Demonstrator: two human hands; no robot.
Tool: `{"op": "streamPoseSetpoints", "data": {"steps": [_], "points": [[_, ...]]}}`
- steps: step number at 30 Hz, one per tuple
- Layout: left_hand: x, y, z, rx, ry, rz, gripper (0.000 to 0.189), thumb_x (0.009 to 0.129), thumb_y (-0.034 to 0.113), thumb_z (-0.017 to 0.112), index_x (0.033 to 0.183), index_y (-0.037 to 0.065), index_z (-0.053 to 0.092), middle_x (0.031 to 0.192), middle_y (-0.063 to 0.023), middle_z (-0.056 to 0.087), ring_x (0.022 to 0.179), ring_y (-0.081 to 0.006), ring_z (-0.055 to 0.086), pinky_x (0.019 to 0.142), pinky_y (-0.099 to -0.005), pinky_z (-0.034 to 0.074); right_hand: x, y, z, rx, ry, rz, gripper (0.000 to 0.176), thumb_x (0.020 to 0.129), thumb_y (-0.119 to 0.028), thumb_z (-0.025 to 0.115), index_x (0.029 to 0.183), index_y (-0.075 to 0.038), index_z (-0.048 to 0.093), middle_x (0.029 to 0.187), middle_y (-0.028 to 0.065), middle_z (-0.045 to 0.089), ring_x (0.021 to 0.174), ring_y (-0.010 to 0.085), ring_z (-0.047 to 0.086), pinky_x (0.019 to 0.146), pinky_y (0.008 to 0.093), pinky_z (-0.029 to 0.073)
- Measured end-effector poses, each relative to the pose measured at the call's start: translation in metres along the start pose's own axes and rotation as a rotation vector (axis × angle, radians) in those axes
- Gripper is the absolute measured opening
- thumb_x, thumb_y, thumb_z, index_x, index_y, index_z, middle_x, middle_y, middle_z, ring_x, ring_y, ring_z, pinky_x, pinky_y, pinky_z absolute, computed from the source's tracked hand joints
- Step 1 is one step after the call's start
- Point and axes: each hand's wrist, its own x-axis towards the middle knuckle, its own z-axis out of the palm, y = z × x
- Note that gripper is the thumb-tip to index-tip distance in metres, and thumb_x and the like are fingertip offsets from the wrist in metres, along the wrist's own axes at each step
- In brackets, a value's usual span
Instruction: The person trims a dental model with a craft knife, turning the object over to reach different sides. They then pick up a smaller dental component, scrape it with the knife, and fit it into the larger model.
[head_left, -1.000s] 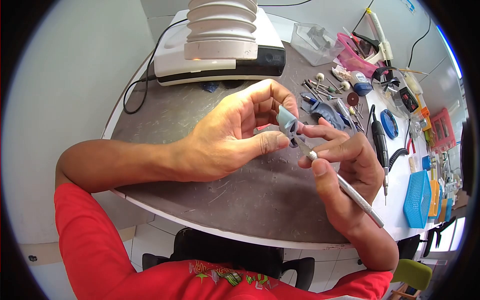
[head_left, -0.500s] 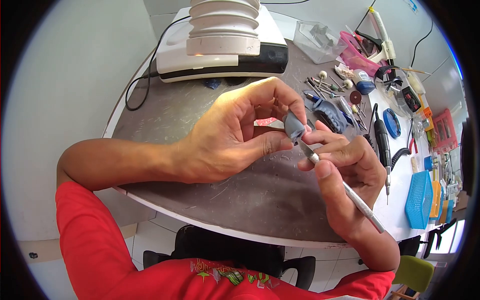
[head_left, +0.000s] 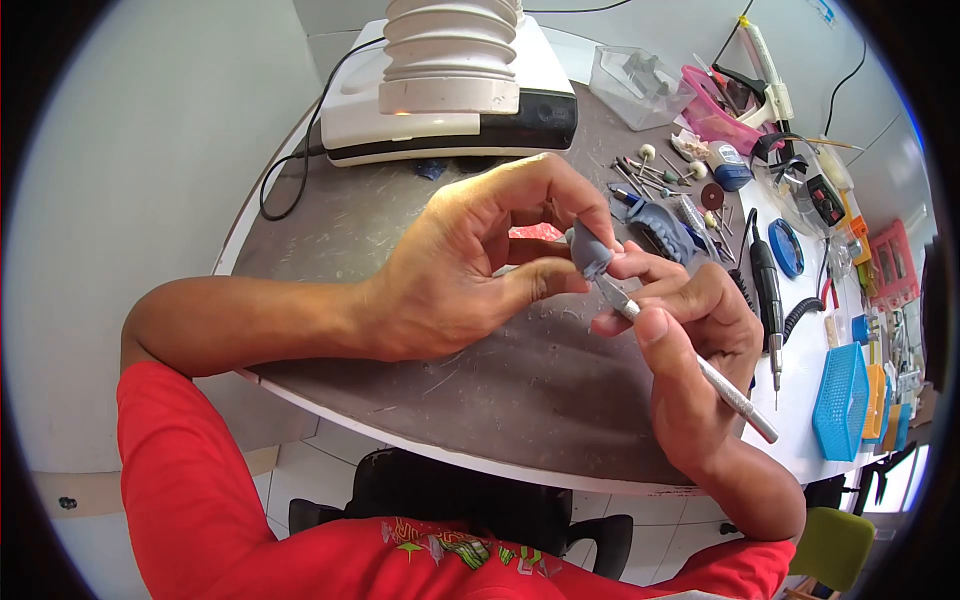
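Note:
My left hand (head_left: pixel 450 260) is closed on a small grey-blue dental model piece (head_left: pixel 590 250), pinched between thumb and fingers above the table. In my right hand (head_left: pixel 690 350) is a craft knife (head_left: pixel 735 395) with a silver knurled handle, gripped like a pen. Its blade meets the lower edge of the model piece, and my right fingertips rest close beside that edge. Behind the hands, a larger grey-blue dental model (head_left: pixel 660 230) with tooth shapes lies on the table. Something red and white shows partly behind my left fingers.
A white machine (head_left: pixel 350 110) with a ribbed hose (head_left: pixel 450 45) stands at the back. Several rotary burs (head_left: pixel 650 175) lie at the right, near a handpiece (head_left: pixel 767 295) and a blue lid (head_left: pixel 786 247). Farther right is a blue basket (head_left: pixel 840 400); a pink basket (head_left: pixel 715 110) stands behind.
The knife and my right hand have shifted slightly, with the blade still at the model piece's lower edge. The piece appears slightly turned in my left hand. The whole view has moved a little.

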Motion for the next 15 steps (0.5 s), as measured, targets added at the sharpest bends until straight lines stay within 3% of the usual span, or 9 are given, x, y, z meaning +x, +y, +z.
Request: {"op": "streamPoseSetpoints", "data": {"steps": [4, 6, 9, 13, 15], "points": [[0.002, 0.003, 0.000, 0.056, 0.019, -0.030, 0.030, 0.088, -0.008, 0.066, 0.112, 0.004, 0.053, 0.113, -0.0074, 0.054, 0.116, -0.0208, 0.059, 0.095, -0.0314, 0.054, 0.001, -0.003, -0.005, 0.023, -0.034, 0.085, 0.019, 0.093, -0.021, 0.063, 0.089, -0.004, 0.055, 0.088, 0.0186, 0.071, 0.107, 0.0268, 0.064, 0.116, 0.0511, 0.026], [0.002, -0.001, -0.003, 0.125, -0.003, 0.088, 0.030, 0.088, -0.010, 0.063, 0.113, 0.004, 0.053, 0.113, -0.0081, 0.055, 0.117, -0.0222, 0.058, 0.096, -0.0342, 0.053, 0.002, -0.002, -0.004, 0.284, 0.011, 0.157, 0.012, 0.093, -0.009, 0.065, 0.090, 0.000, 0.057, 0.109, 0.0211, 0.068, 0.099, 0.0257, 0.068, 0.094, 0.0398, 0.050], [0.002, -0.001, -0.005, 0.132, -0.008, 0.157, 0.032, 0.088, -0.014, 0.060, 0.114, 0.004, 0.052, 0.112, -0.0084, 0.056, 0.117, -0.0232, 0.059, 0.097, -0.0346, 0.053, 0.004, 0.002, -0.003, 0.432, 0.016, 0.149, 0.012, 0.094, -0.009, 0.064, 0.091, 0.000, 0.057, 0.120, 0.0256, 0.063, 0.092, 0.0233, 0.070, 0.089, 0.0369, 0.053], [0.002, 0.006, -0.007, 0.160, -0.030, 0.148, 0.034, 0.088, -0.015, 0.057, 0.116, 0.004, 0.052, 0.114, -0.0086, 0.055, 0.117, -0.0225, 0.059, 0.097, -0.0341, 0.053, 0.005, 0.004, -0.005, 0.517, 0.032, 0.199, 0.009, 0.095, -0.008, 0.063, 0.094, 0.000, 0.059, 0.118, 0.0275, 0.063, 0.096, 0.0248, 0.070, 0.092, 0.0378, 0.053], [0.001, 0.010, -0.005, 0.194, 0.029, 0.006, 0.035, 0.090, -0.014, 0.057, 0.119, 0.004, 0.051, 0.114, -0.0081, 0.055, 0.116, -0.0200, 0.059, 0.097, -0.0337, 0.053, 0.007, 0.008, -0.006, 0.365, -0.018, 0.089, 0.009, 0.095, -0.007, 0.063, 0.097, 0.001, 0.060, 0.117, 0.0268, 0.063, 0.098, 0.0257, 0.070, 0.093, 0.0379, 0.053]]}}
